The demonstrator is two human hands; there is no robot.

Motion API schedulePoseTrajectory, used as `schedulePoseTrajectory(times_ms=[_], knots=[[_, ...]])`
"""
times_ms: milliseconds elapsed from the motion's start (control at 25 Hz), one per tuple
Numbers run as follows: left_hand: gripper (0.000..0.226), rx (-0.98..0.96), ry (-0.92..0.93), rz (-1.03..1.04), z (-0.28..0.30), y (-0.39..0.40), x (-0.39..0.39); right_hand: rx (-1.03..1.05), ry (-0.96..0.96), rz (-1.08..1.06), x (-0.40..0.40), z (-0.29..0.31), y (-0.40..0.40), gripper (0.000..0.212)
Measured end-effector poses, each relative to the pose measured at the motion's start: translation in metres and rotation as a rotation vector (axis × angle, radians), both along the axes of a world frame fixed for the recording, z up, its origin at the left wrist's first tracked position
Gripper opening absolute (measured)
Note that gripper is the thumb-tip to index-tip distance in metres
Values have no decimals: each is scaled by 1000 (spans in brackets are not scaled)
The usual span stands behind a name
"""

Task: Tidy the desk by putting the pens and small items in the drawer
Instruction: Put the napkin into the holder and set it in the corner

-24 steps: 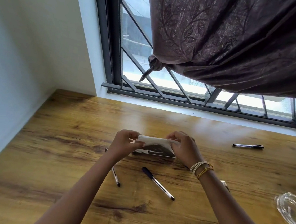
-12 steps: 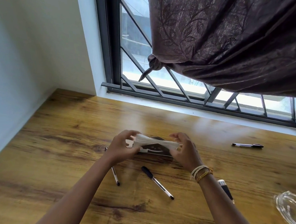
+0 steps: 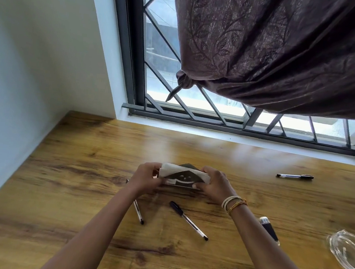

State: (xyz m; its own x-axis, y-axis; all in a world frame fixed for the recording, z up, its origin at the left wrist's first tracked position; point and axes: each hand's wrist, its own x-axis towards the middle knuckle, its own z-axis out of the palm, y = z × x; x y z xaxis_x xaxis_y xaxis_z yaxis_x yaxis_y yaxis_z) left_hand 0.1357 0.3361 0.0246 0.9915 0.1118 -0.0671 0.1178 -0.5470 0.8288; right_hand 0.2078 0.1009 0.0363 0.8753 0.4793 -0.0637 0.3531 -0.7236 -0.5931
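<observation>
Your hands on a napkin holder at the desk.
Your left hand [image 3: 146, 175] and right hand [image 3: 215, 184] grip white napkins [image 3: 170, 170] in a dark holder [image 3: 182, 178]; pens [image 3: 188, 220] lie nearby.

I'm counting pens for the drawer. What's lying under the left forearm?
One pen runs under the left forearm; its tip end shows below, a bit of its top above. The desk beneath the rest of that arm is hidden.

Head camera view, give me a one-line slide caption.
Both hands hold a white napkin over a wooden desk strewn with pens.
</observation>
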Motion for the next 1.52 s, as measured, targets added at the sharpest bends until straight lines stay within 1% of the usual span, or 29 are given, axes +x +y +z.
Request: schedulePoseTrajectory(times_ms=[80,160,240,320,360,440,480,560,640,680,720,840,880,920,1000,1040,1120,1200,1280,1440,1520], knots=[[33,-52,-37,38,4,1,-8,39,-6,2,-4,8,2,37],[32,-92,-88,113,8,1,-16,135,-13,-21,-8,18,9,39],[27,-108,-130,216,13,3,-25,273,4,-123,-12,24,20,44],[25,-76,-162,318,15,5,-35,373,54,-257,-15,27,35,53],[25,-52,-176,364,19,4,-43,405,112,-316,-18,27,43,59],[24,-31,-193,453,26,3,-62,521,310,-418,-23,26,62,64],[23,-36,-196,491,29,3,-71,581,405,-467,-26,24,73,63],[18,-40,-189,575,34,5,-90,632,510,-539,-34,20,93,59],[16,-57,-170,677,35,10,-104,682,633,-532,-42,13,117,55],[17,-60,-168,732,35,14,-110,704,699,-503,-48,12,130,52],[19,-59,-163,787,33,19,-116,697,724,-455,-54,10,143,50],[25,-70,-135,957,34,45,-128,574,585,-215,-71,13,184,30],[27,-74,-122,1007,34,58,-131,550,564,-150,-77,14,198,26],[28,-78,-115,1052,34,71,-133,538,576,-103,-82,17,212,29],[29,-81,-125,1119,32,99,-134,526,640,-78,-84,15,243,44],[30,-87,-131,1141,30,117,-132,518,653,-76,-81,14,261,48],[30,-96,-134,1154,27,149,-126,491,620,-79,-73,10,291,48],[27,-72,-141,1151,26,179,-117,424,519,-101,-68,8,314,44],[25,-49,-144,1167,25,206,-105,308,374,-94,-63,1,333,41],[27,-77,-120,1233,15,242,-82,183,200,-19,-54,-24,348,38],[31,-87,-138,1262,5,250,-73,136,64,63,-53,-36,343,35]])
